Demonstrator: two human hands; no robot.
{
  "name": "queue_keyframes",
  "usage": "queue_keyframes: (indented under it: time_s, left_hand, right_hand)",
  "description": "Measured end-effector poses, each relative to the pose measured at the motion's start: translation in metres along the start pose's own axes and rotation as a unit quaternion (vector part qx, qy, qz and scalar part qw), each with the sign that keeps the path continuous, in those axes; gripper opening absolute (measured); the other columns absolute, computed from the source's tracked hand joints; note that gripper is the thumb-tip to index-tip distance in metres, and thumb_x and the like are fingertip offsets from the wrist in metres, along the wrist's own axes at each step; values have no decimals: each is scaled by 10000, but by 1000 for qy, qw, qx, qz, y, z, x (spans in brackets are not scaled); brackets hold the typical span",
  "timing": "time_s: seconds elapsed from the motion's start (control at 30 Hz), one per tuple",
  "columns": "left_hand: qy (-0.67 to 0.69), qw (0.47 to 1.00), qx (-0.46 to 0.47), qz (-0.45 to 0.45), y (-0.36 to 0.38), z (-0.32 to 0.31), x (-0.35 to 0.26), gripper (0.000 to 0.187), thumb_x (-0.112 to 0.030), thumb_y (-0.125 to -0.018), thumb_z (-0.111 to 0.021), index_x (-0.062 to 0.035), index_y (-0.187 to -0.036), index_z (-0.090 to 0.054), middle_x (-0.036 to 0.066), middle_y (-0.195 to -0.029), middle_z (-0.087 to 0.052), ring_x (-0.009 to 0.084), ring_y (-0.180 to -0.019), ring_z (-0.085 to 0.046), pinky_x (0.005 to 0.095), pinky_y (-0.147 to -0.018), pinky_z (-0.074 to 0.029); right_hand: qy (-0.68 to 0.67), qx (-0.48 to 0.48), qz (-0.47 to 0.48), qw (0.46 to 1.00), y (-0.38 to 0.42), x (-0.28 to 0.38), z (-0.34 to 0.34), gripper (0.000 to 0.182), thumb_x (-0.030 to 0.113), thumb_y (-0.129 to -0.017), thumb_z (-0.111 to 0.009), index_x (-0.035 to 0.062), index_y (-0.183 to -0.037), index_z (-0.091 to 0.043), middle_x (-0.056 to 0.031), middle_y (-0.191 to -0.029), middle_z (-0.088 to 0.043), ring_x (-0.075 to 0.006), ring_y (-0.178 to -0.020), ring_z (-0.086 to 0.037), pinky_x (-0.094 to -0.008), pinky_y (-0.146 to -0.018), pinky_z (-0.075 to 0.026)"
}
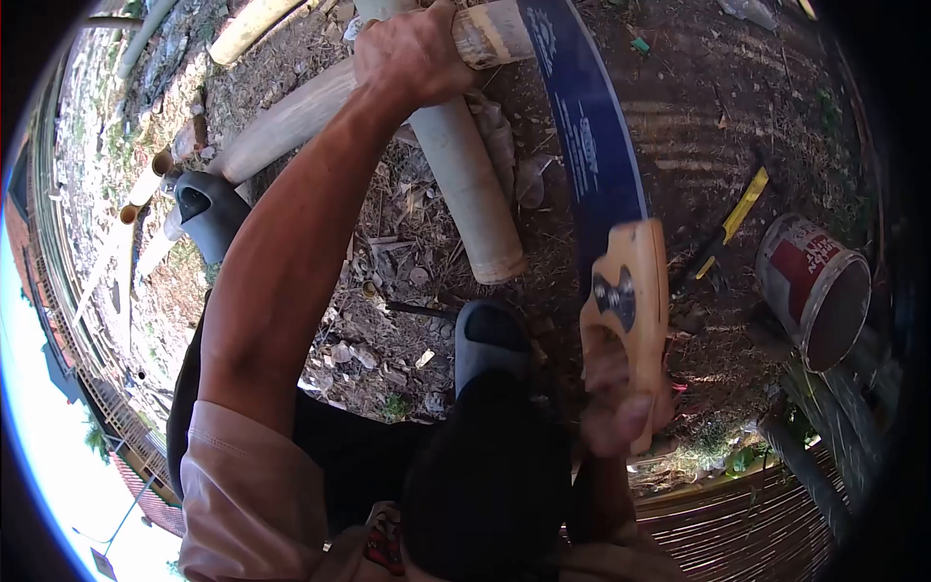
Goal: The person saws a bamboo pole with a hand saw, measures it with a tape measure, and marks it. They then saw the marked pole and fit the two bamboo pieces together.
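Observation:
A handsaw (593, 145) with a dark blue blade and a pale wooden handle is in my right hand (621, 412), whose fingers wrap around the handle and look slightly blurred. The blade lies against a thick bamboo pole (301, 112) near its right end, at the top of the view. My left hand (409, 53) grips that pole just left of the blade, with my arm stretched across it. Underneath, a second bamboo pole (465, 184) crosses it and rests on the ground. Whether the blade has cut into the bamboo cannot be made out.
A tool with a yellow handle (745, 206) and a dirty white and red bucket (790, 267) lie on the right. My feet wear dark clogs (490, 339). More bamboo (247, 29) lies at upper left. Dry leaves and debris cover the soil.

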State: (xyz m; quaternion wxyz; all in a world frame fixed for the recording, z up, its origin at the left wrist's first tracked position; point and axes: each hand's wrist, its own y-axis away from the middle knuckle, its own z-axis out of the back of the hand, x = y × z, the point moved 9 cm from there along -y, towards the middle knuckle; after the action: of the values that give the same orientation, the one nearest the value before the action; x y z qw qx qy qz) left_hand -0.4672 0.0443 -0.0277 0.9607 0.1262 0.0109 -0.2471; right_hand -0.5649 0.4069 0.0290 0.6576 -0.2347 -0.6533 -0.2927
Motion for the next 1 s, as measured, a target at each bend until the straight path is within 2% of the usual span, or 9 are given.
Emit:
queue_keyframes:
  time_s: [0.07, 0.13, 0.2, 0.3, 0.37, 0.47, 0.67, 0.83, 1.0]
  left_hand:
    - [-17, 999, -38, -4, -6, -4, 7, 508, -339, -720, -808, -78, -1141, -691, 196, -1020, -750, 384, -999, -728, 498, -861, -569]
    - [-40, 999, -25, 2, 2, -8, 3, 716, -681, -740, -762, -190, -1261, -727, 135, -1051, -782, 330, -1038, -751, 480, -907, -568]
    - [-48, 998, -32, 9, 0, -7, -1, 778, -563, -655, -871, -223, -1329, -682, 141, -1052, -784, 336, -985, -763, 475, -855, -596]
    - [-26, 999, -46, 1, 1, -9, 5, 633, -534, -703, -853, -191, -1214, -706, 150, -1037, -781, 333, -985, -759, 471, -868, -585]
    - [-21, 1000, -20, 2, 1, -1, 5, 569, -446, -721, -831, -154, -1193, -707, 149, -1046, -777, 319, -1005, -755, 466, -907, -559]
    - [-11, 1000, -4, 14, -2, -3, 4, 492, -365, -749, -799, -115, -1164, -712, 145, -1059, -772, 306, -1009, -751, 446, -967, -522]
    - [-18, 999, -40, -4, 0, -7, 8, 577, -476, -683, -869, -161, -1137, -704, 150, -991, -776, 346, -935, -761, 484, -831, -583]
    - [-15, 999, -25, 17, -6, -9, 13, 562, -458, -675, -874, -167, -1127, -709, 140, -996, -776, 333, -940, -760, 471, -834, -583]
    - [-18, 998, -65, 8, 0, -9, 10, 574, -459, -676, -865, -169, -1146, -709, 139, -999, -775, 330, -937, -758, 461, -834, -587]
  right_hand:
    - [70, -21, -43, 996, 29, -3, 23, 498, 450, -993, -480, -23, -859, -563, -122, -698, -547, -243, -659, -558, -380, -651, -508]
    - [-57, -12, 16, 998, 14, 0, 3, 471, 427, -1006, -469, -6, -840, -550, -119, -681, -526, -237, -617, -542, -367, -613, -484]
    - [-18, 31, 23, 999, -45, 7, -31, 461, 406, -1023, -458, 3, -812, -529, -125, -669, -522, -224, -575, -513, -367, -571, -454]
    - [60, 23, 73, 995, -94, 30, -64, 447, 325, -1006, -508, -38, -749, -554, -94, -623, -569, -216, -604, -626, -404, -726, -628]
    - [-33, 16, 12, 999, -27, 5, -29, 535, 472, -1024, -475, -36, -868, -540, -152, -657, -535, -248, -595, -531, -397, -668, -531]
    - [76, -3, 28, 997, 42, 1, 24, 603, 431, -1018, -538, -125, -801, -625, -210, -712, -672, -336, -789, -760, -467, -802, -654]
    - [76, 32, -27, 996, -85, 16, -58, 527, 471, -1012, -487, -27, -854, -552, -114, -631, -529, -216, -576, -541, -337, -626, -509]
    - [23, -145, 80, 986, 21, 11, 24, 502, 459, -1019, -463, 5, -817, -528, -129, -611, -520, -205, -545, -520, -349, -592, -507]
    - [-24, 21, -30, 999, -91, 32, -55, 476, 397, -1031, -478, -11, -790, -521, -111, -608, -506, -179, -523, -472, -374, -612, -533]
